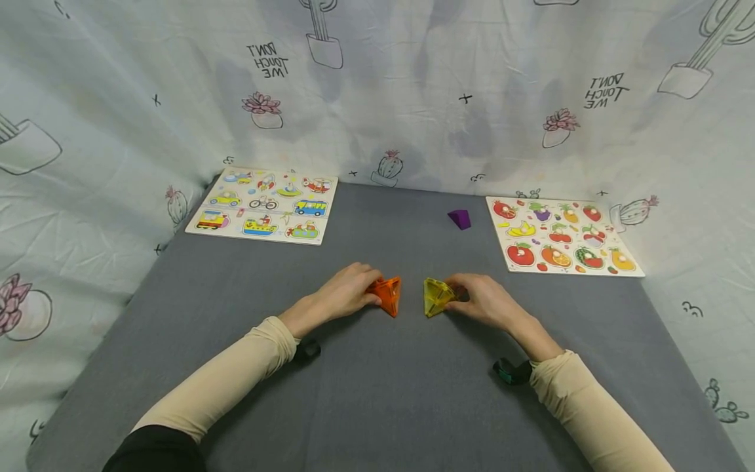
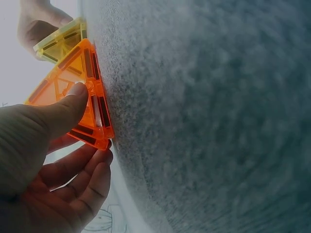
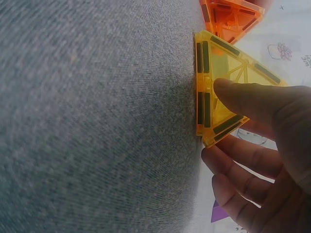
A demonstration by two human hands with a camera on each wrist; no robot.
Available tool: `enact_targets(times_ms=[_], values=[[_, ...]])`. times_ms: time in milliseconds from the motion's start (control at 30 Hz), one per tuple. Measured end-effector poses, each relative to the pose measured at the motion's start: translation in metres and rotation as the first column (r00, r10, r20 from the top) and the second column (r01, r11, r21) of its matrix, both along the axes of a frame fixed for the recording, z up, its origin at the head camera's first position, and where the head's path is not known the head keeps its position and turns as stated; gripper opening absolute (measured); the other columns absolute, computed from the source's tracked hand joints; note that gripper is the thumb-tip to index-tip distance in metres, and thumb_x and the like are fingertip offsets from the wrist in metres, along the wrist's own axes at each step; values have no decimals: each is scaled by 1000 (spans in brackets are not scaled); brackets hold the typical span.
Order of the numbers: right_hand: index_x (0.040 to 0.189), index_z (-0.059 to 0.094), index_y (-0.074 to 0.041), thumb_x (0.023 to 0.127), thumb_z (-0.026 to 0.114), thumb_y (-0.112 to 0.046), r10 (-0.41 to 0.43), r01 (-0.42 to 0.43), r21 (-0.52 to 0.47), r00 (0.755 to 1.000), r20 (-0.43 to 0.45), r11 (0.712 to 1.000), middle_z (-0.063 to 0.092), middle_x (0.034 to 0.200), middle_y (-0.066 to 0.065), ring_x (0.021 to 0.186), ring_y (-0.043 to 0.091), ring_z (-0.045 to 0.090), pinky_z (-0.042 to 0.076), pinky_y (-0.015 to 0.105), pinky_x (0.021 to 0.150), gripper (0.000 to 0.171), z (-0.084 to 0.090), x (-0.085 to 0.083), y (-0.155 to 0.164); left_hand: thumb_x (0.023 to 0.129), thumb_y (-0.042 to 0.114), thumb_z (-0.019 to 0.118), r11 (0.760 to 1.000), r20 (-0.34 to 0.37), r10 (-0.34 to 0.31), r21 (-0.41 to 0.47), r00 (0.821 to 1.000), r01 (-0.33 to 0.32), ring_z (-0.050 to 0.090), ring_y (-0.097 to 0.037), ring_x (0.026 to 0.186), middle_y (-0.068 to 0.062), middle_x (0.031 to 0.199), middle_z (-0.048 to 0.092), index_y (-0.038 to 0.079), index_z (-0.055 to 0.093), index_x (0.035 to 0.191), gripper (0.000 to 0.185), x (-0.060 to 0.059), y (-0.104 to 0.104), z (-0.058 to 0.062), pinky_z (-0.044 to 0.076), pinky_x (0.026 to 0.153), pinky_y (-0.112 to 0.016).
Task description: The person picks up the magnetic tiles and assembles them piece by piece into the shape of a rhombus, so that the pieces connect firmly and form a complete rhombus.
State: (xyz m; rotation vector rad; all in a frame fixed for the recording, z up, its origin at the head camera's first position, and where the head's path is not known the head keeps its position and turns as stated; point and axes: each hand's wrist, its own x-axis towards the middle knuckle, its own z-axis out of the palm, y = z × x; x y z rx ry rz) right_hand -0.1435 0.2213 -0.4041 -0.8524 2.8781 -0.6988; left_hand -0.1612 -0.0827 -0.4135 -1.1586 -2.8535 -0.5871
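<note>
Head view: both hands work near the middle of the grey counter (image 1: 377, 406), somewhat toward its near edge. The left hand (image 1: 345, 294) grips an orange pyramid (image 1: 386, 294) built of translucent triangular tiles, and the right hand (image 1: 483, 300) grips a matching yellow pyramid (image 1: 436, 296); the 2 pieces stand close but apart, tips turned toward each other, which suggests each is steadied from its outer side so the inner faces stay free. A small purple pyramid (image 1: 459, 219) sits alone toward the far edge, just beside a fruit puzzle board (image 1: 563, 236) at the far right corner; a vehicle puzzle board (image 1: 268, 204) lies at the far left corner. A cactus-print cloth (image 1: 413, 85) hangs behind. Left wrist view: the thumb (image 2: 63, 109) presses on 1 orange face while the fingers (image 2: 87, 179) curl beneath, a pinch that keeps a tile edge seated on the counter (image 2: 209, 116); the yellow piece (image 2: 60, 41) shows beyond, held by the other hand. Right wrist view: a thumb (image 3: 248, 99) lies across a yellow face (image 3: 218, 87), fingers (image 3: 243, 179) curled below, the base edge pressed flat against the counter (image 3: 97, 116); the orange piece (image 3: 231, 17) is near, not touching.
</note>
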Motion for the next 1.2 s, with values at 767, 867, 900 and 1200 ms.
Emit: enact_targets(times_ms=[767, 867, 900, 1200], values=[[113, 69, -7, 81, 80, -24, -4, 3, -19, 1000, -26, 1000, 72, 97, 4, 84, 15, 65, 53, 33, 73, 37, -4, 1, -4, 87, 30, 74, 1000, 23, 8, -3, 1000, -8, 60, -19, 85, -6, 99, 67, 7, 67, 109, 32, 0, 9, -2, 51, 76, -35], [112, 69, -7, 81, 80, -24, -3, 2, -23, 1000, -30, 1000, 72, 96, 3, 84, 15, 65, 53, 33, 73, 37, -4, 1, -5, 86, 30, 74, 1000, 24, 11, -4, 1000, -11, 60, -19, 85, -6, 99, 66, 8, 67, 110, 33, 1, 9, -1, 51, 76, -36], [112, 69, -7, 81, 80, -24, -3, 2, -25, 1000, -31, 1000, 72, 96, 3, 84, 15, 65, 53, 33, 73, 37, -4, 1, -6, 86, 30, 74, 1000, 24, 12, -4, 1000, -11, 60, -19, 84, -6, 99, 66, 7, 67, 110, 33, 1, 10, -1, 51, 76, -36], [112, 69, -8, 81, 80, -24, -5, 4, -23, 999, -35, 1000, 72, 96, 3, 84, 15, 65, 52, 33, 73, 37, -6, 2, -9, 86, 29, 75, 1000, 18, 11, -5, 1000, -11, 59, -17, 81, -6, 97, 66, 7, 67, 109, 33, 2, 12, -1, 50, 73, -34]])
